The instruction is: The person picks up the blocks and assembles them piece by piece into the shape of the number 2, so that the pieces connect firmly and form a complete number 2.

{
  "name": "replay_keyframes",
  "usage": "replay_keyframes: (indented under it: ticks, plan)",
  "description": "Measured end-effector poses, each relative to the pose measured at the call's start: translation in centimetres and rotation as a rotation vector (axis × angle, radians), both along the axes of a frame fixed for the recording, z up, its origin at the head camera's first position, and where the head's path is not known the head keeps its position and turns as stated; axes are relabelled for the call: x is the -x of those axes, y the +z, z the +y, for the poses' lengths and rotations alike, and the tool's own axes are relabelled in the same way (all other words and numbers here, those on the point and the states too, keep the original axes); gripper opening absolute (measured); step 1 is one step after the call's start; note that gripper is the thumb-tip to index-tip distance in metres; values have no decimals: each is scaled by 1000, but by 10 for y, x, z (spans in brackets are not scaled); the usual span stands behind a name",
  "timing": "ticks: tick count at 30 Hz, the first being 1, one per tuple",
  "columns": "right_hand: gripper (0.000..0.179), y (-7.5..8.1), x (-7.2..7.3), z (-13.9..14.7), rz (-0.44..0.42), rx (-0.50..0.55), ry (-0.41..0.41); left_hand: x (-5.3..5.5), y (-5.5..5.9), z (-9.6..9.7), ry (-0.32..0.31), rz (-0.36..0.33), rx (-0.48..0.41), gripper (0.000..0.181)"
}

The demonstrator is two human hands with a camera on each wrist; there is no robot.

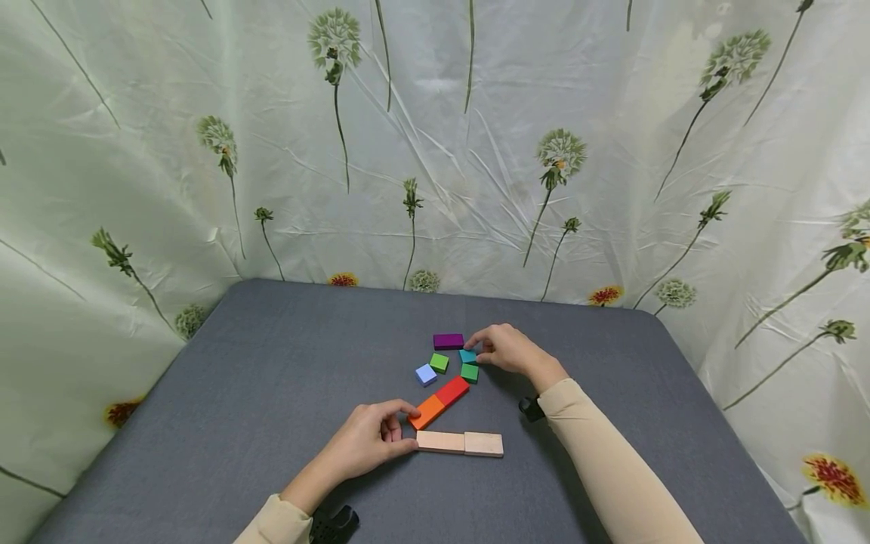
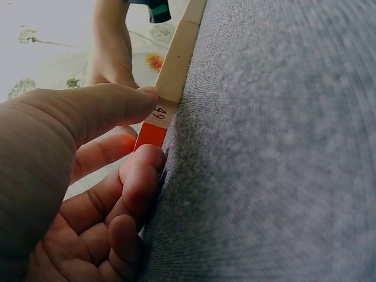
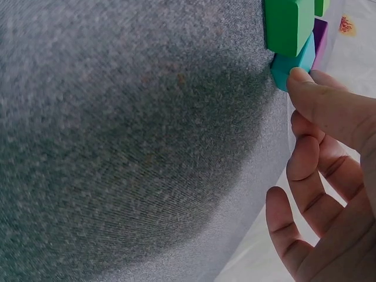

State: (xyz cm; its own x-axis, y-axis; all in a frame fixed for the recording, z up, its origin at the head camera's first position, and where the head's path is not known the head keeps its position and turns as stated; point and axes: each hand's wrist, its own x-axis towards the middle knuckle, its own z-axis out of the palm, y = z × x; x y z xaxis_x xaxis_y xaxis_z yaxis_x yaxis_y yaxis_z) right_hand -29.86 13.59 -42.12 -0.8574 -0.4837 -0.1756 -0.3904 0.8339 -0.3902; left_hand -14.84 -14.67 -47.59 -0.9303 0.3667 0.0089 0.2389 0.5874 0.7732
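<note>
My left hand (image 1: 363, 442) is low over the table, its thumb touching the left end of a plain wooden block (image 1: 440, 442) and its index finger at the lower end of an orange block (image 1: 426, 412). A number, 49, marks the wooden block's end in the left wrist view. Beyond the orange block lies a red block (image 1: 452, 390) in line with it. Farther away, my right hand (image 1: 510, 351) pinches a small teal block (image 3: 285, 64) between thumb and index finger. A green block (image 1: 470, 373) sits against the teal one's near side.
Another plain wooden block (image 1: 484, 445) continues the row to the right. Around the teal block lie a purple block (image 1: 448, 342), a light green block (image 1: 439, 363) and a light blue block (image 1: 426, 375). A flower-print curtain (image 1: 469, 242) hangs behind the grey table (image 1: 306, 340).
</note>
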Motion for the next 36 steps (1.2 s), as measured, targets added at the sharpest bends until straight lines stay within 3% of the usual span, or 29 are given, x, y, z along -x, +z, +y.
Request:
replay_keyframes:
  ticks: [16,32,36]
  plan:
    - [30,9,-10,-19,47,-2,84,-1,1,0,1,11,0,35]
    - [27,9,-34,-64,214,-128,172,-1,0,-1,-8,16,-9,34]
    - [31,5,-38,-70,268,-152,159,-1,0,-1,-15,28,-13,34]
